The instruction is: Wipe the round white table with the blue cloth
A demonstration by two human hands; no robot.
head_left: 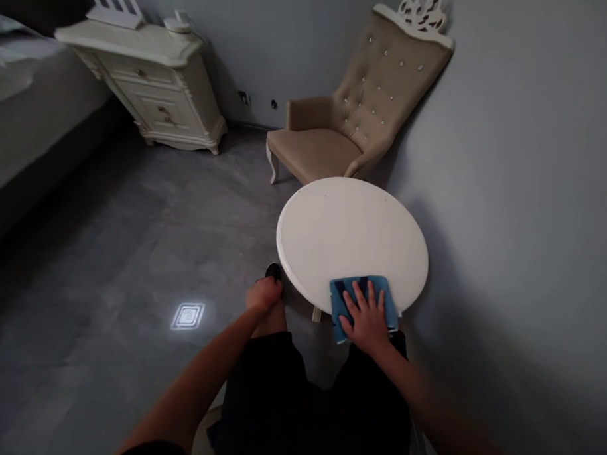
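Note:
A blue cloth (337, 315) with dark blue marks lies over the near edge of a round white table (343, 229), and part of it hangs past the rim. My right hand (367, 322) is flat on top of this cloth, fingers spread, pressing it to the tabletop. On my left knee rests my left hand (264, 294), its fingers curled in and partly hidden, with no object visible in it. A black shoe (273, 271) shows just beyond that hand.
Behind the table stands a tan tufted armchair (316, 151). A white nightstand (153, 89) is at the back left, beside a bed (33, 105). The grey wall (523, 195) runs close along the right. A bright square pattern (187, 316) lies on the floor (133, 248).

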